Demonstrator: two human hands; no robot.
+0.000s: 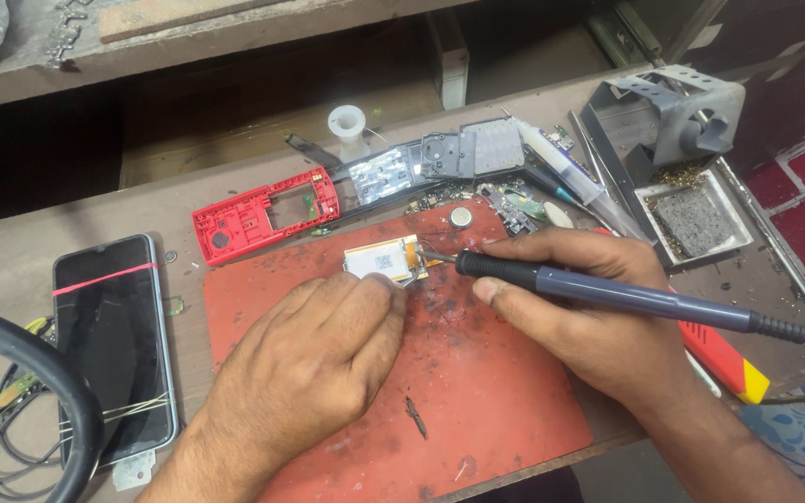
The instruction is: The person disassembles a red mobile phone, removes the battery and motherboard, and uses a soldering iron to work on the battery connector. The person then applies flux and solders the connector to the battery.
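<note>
A: Left hand (323,349) status?

B: Knuckles up on the red mat (505,410), fingers curled in together. Tips press down on the near edge of the small white module (382,260), pinning it flat. It sits on the mat's upper middle, with an orange strip at its right end.

A: Right hand (579,312)?

B: Fingers clamped round the dark grip of the soldering iron (626,296), pen-style, thumb underneath. The barrel runs off to the right, its cable bending away at the bench (11,247) edge. The tip meets the module's orange end.

A: Hands touching?

B: Just apart, the module between them.

A: Around them?

B: A coin cell (460,217) on the mat just above the tip. A red phone shell (263,216) beyond the mat's top-left corner, a grey keypad frame (472,149) behind. The iron stand (673,116) and sponge tray (693,219) far right. A dark phone (114,349) with a red band lies left of the mat, well apart.
</note>
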